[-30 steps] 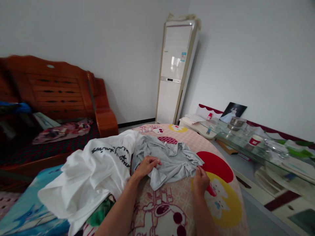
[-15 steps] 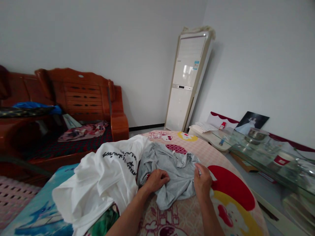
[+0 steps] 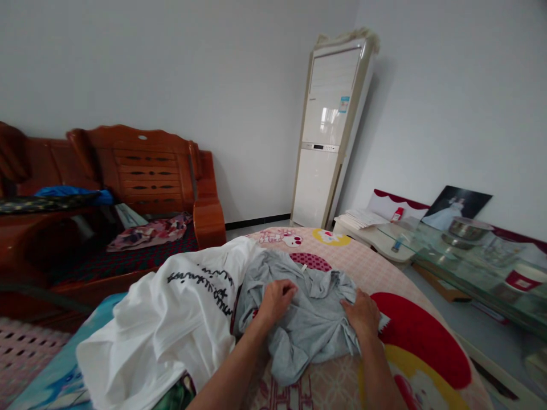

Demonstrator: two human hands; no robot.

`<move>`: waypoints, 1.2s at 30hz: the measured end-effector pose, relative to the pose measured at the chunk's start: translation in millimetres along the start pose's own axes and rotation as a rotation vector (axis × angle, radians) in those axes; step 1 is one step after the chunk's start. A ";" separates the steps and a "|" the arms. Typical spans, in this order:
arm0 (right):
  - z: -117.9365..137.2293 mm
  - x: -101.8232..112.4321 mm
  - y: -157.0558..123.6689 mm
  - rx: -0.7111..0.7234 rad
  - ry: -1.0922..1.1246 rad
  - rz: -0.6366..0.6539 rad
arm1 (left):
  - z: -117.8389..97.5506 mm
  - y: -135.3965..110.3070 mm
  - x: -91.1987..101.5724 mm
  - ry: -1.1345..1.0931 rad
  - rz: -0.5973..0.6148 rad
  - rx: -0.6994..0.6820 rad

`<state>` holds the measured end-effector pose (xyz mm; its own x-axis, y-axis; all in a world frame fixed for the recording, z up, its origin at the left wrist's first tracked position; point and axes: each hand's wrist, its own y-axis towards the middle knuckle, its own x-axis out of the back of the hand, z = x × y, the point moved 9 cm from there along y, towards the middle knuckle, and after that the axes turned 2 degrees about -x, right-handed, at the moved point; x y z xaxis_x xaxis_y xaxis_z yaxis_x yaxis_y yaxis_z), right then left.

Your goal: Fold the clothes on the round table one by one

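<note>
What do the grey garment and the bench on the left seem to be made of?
Grey garment: soft, matte knit fabric, perhaps cotton; it lies in loose creases. Bench: probably glossy varnished wood, given its reddish-brown sheen and slatted back.

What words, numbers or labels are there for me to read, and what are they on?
None can be read for sure.
White garment: black looping writing, too creased and blurred.
Tall air conditioner: blue-and-white sticker and tiny panel marks, too small.
Grey shirt: little white tag, too small to show any letters.
</note>
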<state>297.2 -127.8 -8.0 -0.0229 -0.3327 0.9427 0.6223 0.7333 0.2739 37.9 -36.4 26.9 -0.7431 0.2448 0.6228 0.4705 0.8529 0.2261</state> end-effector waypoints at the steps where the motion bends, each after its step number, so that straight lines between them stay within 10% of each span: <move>1: -0.5 -0.3 1.6 -0.004 -0.001 0.019 | -1.2 8.4 2.4 0.020 -0.040 0.002; 15: -6.9 -5.8 3.3 0.005 0.133 0.177 | 39.1 31.5 -19.0 0.285 -0.093 0.188; 23: -29.7 47.6 6.7 -0.029 0.585 -0.274 | 48.7 38.6 -25.0 0.413 0.048 0.196; 36: 3.3 49.8 1.3 0.233 0.642 0.282 | 46.2 40.7 -22.8 0.357 -0.006 0.208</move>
<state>294.3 -141.4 39.9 0.6205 -0.3422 0.7056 0.3529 0.9254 0.1384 52.0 14.0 -12.7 -0.5167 0.0953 0.8508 0.3330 0.9379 0.0972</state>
